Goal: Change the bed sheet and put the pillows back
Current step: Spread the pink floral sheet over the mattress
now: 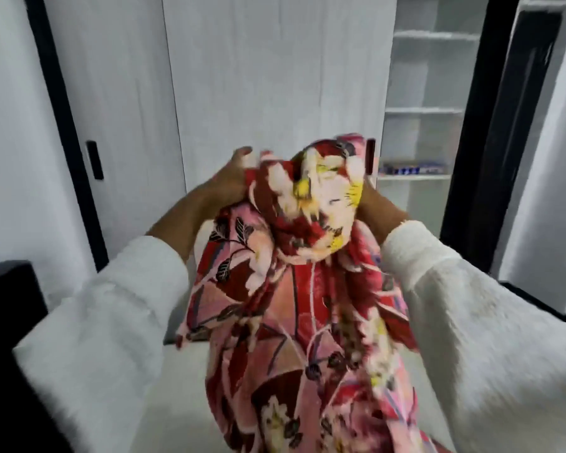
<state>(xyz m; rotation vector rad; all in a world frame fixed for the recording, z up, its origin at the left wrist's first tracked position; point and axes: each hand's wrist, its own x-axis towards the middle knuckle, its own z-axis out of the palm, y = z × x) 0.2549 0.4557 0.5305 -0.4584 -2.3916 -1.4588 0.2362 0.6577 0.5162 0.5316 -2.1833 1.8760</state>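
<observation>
Left hand (232, 178) and right hand (373, 199) clamp the bunched floral bed sheet (307, 256) before the open wardrobe (422, 109). Gather trailing fabric first; avoid snagging.

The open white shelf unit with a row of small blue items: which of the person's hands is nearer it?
Right. The right hand holds the bunched floral sheet just beside the shelf unit; the left hand grips its far side.

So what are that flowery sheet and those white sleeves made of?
The sheet looks like thin woven cloth, perhaps cotton or a blend: it bunches in soft folds and hangs limp, its floral print matt. The sleeves look like fluffy fleece or brushed knit, from their fuzzy nap. Motion blur leaves both uncertain.
</observation>
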